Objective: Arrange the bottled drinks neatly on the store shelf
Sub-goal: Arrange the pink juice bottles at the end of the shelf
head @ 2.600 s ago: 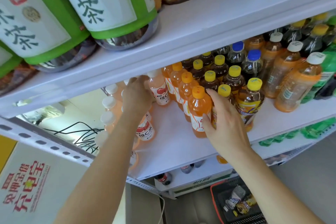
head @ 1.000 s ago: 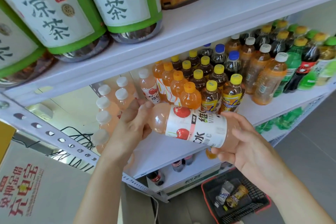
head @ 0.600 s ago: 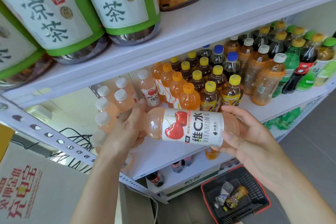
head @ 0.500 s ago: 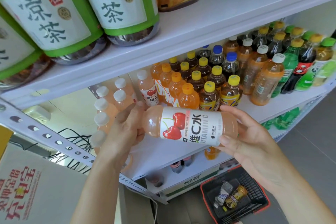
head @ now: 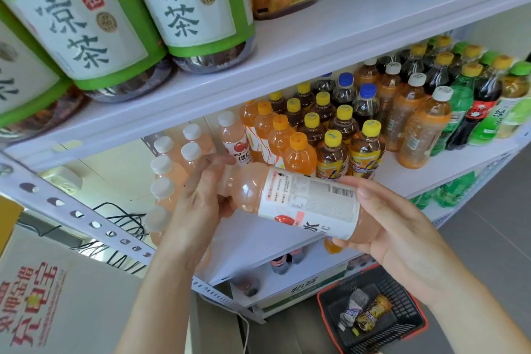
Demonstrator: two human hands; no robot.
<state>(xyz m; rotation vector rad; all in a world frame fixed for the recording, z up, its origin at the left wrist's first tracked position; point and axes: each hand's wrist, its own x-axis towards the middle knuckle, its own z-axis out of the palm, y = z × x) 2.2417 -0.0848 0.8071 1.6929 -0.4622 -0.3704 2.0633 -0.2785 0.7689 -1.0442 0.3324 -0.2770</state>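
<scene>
A pink vitamin C bottle (head: pixel 301 200) with a white label lies sideways in front of the middle shelf (head: pixel 258 241), its barcode side up. My left hand (head: pixel 201 195) grips its cap end, which hides the cap. My right hand (head: pixel 382 221) holds its base end from below, the thumb on the label. Behind it stand white-capped pink bottles (head: pixel 172 169) at the left, orange bottles (head: pixel 296 152) and yellow-capped tea bottles (head: pixel 333 152) in rows.
Big green-labelled tea bottles (head: pixel 195 3) stand on the upper shelf (head: pixel 344 29). Orange, green and dark bottles (head: pixel 425 123) fill the shelf's right part. A dark basket with a red rim (head: pixel 373 316) sits on the floor below. A cardboard box (head: pixel 43 296) is at the lower left.
Both hands took a pink bottle off the shelf and held it sideways. Since half a second ago it has been rolled, so the barcode side faces up instead of the cherry picture.
</scene>
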